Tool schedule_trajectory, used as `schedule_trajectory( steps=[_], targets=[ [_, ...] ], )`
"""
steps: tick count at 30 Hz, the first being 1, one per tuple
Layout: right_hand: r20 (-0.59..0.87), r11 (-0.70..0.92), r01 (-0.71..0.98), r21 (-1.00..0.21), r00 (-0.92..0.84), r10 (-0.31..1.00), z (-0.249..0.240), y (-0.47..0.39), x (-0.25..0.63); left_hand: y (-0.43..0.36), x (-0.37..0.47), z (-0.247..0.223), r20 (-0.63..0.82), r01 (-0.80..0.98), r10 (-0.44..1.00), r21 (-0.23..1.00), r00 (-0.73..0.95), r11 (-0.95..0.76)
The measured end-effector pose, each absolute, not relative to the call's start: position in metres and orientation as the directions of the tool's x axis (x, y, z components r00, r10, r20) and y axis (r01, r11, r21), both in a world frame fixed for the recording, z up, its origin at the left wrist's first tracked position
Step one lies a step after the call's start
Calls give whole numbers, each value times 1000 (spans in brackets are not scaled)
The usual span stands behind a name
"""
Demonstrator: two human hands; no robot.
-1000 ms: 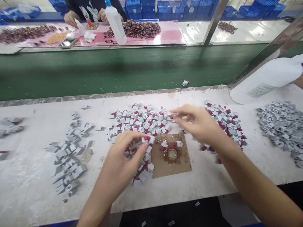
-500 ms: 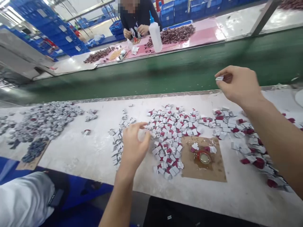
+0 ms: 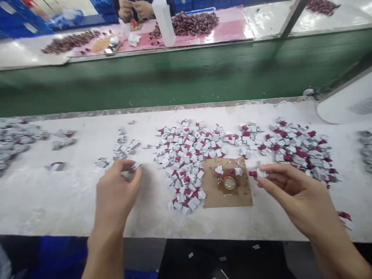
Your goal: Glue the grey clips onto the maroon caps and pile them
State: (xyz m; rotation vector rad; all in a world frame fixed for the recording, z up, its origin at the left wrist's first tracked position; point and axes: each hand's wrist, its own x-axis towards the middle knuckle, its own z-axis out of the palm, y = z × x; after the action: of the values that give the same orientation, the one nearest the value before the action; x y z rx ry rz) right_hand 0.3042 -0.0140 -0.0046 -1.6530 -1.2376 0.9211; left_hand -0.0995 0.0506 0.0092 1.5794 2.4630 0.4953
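Note:
Between thumb and index finger, my left hand (image 3: 117, 193) pinches a small grey-white piece (image 3: 136, 166), just left of the central pile. My right hand (image 3: 293, 193) grips a white piece with a dark red end (image 3: 260, 173), right of a brown cardboard square (image 3: 212, 197). On the cardboard, a round red-rimmed cap (image 3: 229, 182) sits in a wet, glossy patch, with small white and red pieces (image 3: 238, 171) beside it. A pile of white and dark red pieces (image 3: 188, 147) lies between my hands, left of and behind the cardboard.
More pieces are heaped at the right (image 3: 302, 151) and far left (image 3: 14, 139). A white rounded object (image 3: 345, 100) stands at the back right. Beyond the green belt (image 3: 174, 77), another person's hands (image 3: 135, 9) work near a white bottle (image 3: 164, 23) and dark red piles.
My view has turned right and down. My right hand has come down from above the green belt to beside the cardboard. My left hand has moved left and closed on a grey-white piece.

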Motion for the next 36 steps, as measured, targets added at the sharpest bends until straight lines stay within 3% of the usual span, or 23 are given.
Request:
schedule_trajectory(
  steps=[4,9,13,17,24,36],
  targets=[
    [-102,-215,417,-883,275,956,-16,-35,305,41,-91,15,103,902,943,339,-317,267],
    [5,-176,535,-827,318,948,-20,-41,300,39,-76,13,-27,883,944,347,-327,316],
    [-4,-169,569,-805,280,960,-16,-40,299,39,-69,8,-46,874,947,371,-319,313],
    [85,-74,625,-777,220,972,-14,-40,300,38,-68,3,13,872,943,383,-334,304],
    [194,71,743,-666,80,978,-23,-46,305,36,-63,-1,-35,846,945,436,-324,306],
    [217,-42,766,-642,234,948,-35,-34,282,35,-66,-8,-4,837,947,467,-322,287]
  ],
)
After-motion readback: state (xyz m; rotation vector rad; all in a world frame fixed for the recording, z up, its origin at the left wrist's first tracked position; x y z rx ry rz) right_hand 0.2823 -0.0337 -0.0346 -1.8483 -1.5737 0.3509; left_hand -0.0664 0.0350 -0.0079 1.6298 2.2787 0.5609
